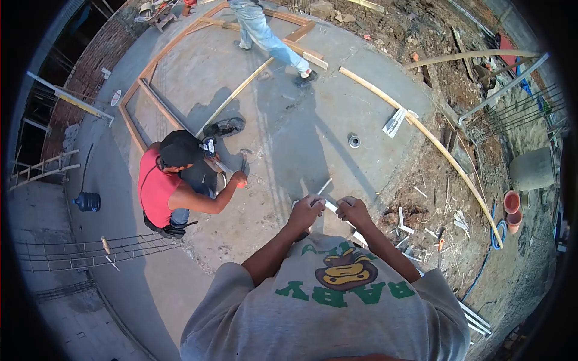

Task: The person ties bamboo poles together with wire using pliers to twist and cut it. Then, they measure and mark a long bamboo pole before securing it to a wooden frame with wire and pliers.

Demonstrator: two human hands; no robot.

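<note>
In front of my chest, my left hand point(307, 212) is closed with its fingers pinched on one end of a short white strip point(330, 206). Close on the right, my right hand point(353, 212) is also closed, fingertips at the strip's other end. Whether the strip is plastic or another material cannot be made out. A thin white stick point(325, 185) shows just beyond my left hand. Below my right hand another white piece point(359, 237) is partly covered by my forearm and shirt.
Left of me a co-worker point(161, 186) in a red top crouches by a hammer point(245, 161). Someone in jeans point(265, 33) stands farther off among wooden frames point(164, 54). A long bamboo pole point(430, 138) lies right; white scraps point(461, 220) and flower pots point(512, 203) are nearby.
</note>
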